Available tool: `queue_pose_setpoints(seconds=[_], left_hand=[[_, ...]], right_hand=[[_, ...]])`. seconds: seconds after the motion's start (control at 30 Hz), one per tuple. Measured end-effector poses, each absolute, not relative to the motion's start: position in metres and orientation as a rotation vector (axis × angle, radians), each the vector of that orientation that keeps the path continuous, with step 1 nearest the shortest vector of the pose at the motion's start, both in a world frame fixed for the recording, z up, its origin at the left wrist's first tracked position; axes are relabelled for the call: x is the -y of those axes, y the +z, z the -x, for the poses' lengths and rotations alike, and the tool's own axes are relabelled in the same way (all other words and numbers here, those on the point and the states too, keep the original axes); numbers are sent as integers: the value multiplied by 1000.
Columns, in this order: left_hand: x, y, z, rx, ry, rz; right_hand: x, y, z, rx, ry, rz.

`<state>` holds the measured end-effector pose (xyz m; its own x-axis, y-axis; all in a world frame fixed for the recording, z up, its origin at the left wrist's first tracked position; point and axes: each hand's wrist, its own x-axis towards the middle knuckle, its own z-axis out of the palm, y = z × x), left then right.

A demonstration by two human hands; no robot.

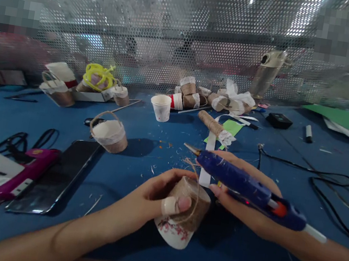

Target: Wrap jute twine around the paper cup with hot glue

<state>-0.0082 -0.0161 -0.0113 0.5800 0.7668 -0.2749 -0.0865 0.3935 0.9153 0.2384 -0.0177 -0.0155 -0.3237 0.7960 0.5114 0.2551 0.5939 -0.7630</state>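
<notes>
My left hand is wrapped round a small paper cup, tilted, with pink blossom print on its lower part and brown twine around the rest. A bandage circles the thumb. A loop of twine hangs along the cup's side. In my right hand is a blue glue gun, its metal tip pointing left above the cup, apart from it. A white glue stick sticks out of its back end. White paper strip lies behind the cup.
Left stand a twine-handled cup, a phone and a magenta tool. Behind are a white cup, a twine roll and several wrapped cups. A bottle stands by the mesh screen. Black cable runs right.
</notes>
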Motion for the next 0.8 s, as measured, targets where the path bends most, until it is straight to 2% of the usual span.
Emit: queue_pose_setpoints(seconds=[0.17,0.5,0.8], left_hand=[[18,-8,3,-780,623,-1040],[15,-7,6,-919,728,-1020],[11,-3,5,-986,867,-910]], right_hand=[[12,-16,-237,1943,741,792],[24,-10,-242,1708,730,803],[22,-9,-247,1612,1118,910]])
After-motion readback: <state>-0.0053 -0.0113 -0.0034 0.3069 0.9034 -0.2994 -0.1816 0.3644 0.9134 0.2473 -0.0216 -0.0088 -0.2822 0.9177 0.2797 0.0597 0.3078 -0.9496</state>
